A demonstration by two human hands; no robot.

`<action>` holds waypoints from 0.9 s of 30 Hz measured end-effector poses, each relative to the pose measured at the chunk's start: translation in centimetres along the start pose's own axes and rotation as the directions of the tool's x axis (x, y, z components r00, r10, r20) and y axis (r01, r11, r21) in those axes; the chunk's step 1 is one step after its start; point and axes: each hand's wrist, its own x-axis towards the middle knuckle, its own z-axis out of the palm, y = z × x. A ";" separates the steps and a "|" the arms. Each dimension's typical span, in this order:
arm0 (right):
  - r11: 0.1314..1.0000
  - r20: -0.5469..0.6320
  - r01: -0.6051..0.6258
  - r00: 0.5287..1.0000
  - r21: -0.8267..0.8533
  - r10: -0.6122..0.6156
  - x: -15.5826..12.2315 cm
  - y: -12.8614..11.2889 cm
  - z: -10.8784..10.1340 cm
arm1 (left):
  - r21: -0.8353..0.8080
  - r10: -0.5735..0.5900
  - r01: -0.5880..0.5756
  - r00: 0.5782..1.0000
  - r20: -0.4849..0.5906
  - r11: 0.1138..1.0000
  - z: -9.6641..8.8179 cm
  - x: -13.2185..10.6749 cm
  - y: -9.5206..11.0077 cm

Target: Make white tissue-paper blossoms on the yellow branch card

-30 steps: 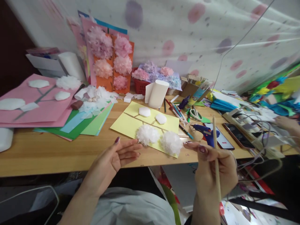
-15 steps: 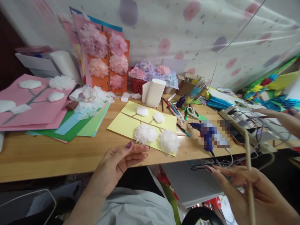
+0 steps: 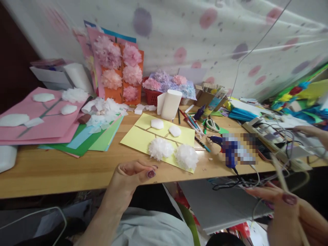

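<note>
My left hand (image 3: 133, 172) hovers at the table's front edge, fingers curled in loosely with nothing visible in them, just short of the yellow card (image 3: 143, 135). On that card sit two fluffy white tissue flowers (image 3: 160, 148) and two flat white pads. My right hand (image 3: 284, 208) is low at the bottom right, below the table edge, fingers pinched on a thin pale stick (image 3: 280, 172) that is blurred by motion. A blue glue gun (image 3: 228, 150) lies on the table between the card and my right hand.
Pink card (image 3: 48, 114) with white flowers and green sheets lie at left. An orange board (image 3: 123, 73) of pink flowers, a red basket, a white paper roll (image 3: 171, 104), pens and scissors (image 3: 211, 124) stand behind. Cables and a power strip crowd the right, where another person's hand (image 3: 311, 131) reaches.
My right hand has dropped from beside the flowers to below the table edge at the right, carrying the stick. My left hand has turned over and curled its fingers.
</note>
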 end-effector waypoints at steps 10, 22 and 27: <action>0.987 0.119 0.160 0.980 -0.003 -0.159 0.3 -0.6 3.7 | -0.070 -0.078 0.074 0.996 -0.053 0.995 1.7 -0.7 -0.5; 0.857 0.285 0.494 0.851 -0.145 -0.442 0.1 5.1 2.3 | -0.056 -0.155 0.159 0.985 0.071 0.986 2.3 -0.5 -1.2; 0.939 0.101 0.341 0.934 0.037 -0.343 -0.4 1.1 -0.1 | -0.086 -0.169 0.181 0.977 0.126 0.980 3.6 0.0 -2.2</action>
